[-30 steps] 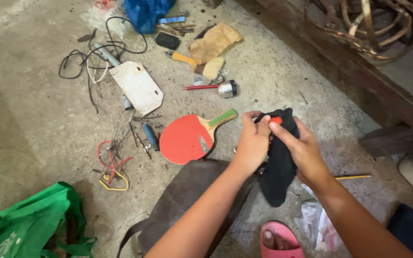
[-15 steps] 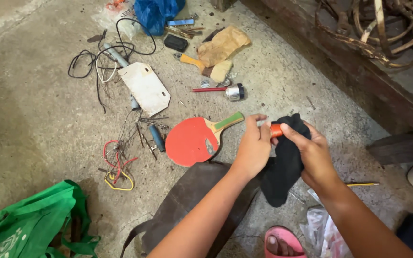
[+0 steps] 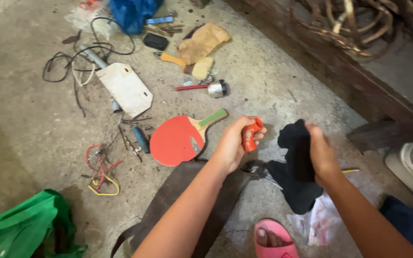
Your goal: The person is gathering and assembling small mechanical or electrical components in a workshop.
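Observation:
My left hand (image 3: 233, 141) grips the orange-red handles of a pair of pliers (image 3: 252, 135), whose dark metal jaws point down toward the floor. Just to the right, my right hand (image 3: 320, 154) holds a black cloth (image 3: 296, 177) that hangs loosely below it. The cloth and the pliers are apart now. A red table-tennis paddle (image 3: 180, 138) with a green-edged wooden handle lies on the concrete floor just left of my left hand.
A brown bag (image 3: 178, 200) lies under my left arm. A white plate (image 3: 126, 89), tangled wires (image 3: 100, 169), a small torch (image 3: 217, 89), a screwdriver (image 3: 190, 87), a blue bag (image 3: 132, 10), a green bag (image 3: 20, 229), and my foot in a pink slipper (image 3: 276, 239) are around.
My hands were together with the cloth wrapped over the pliers. Now they have parted: the left holds the pliers bare, the right has drawn the cloth away to the right.

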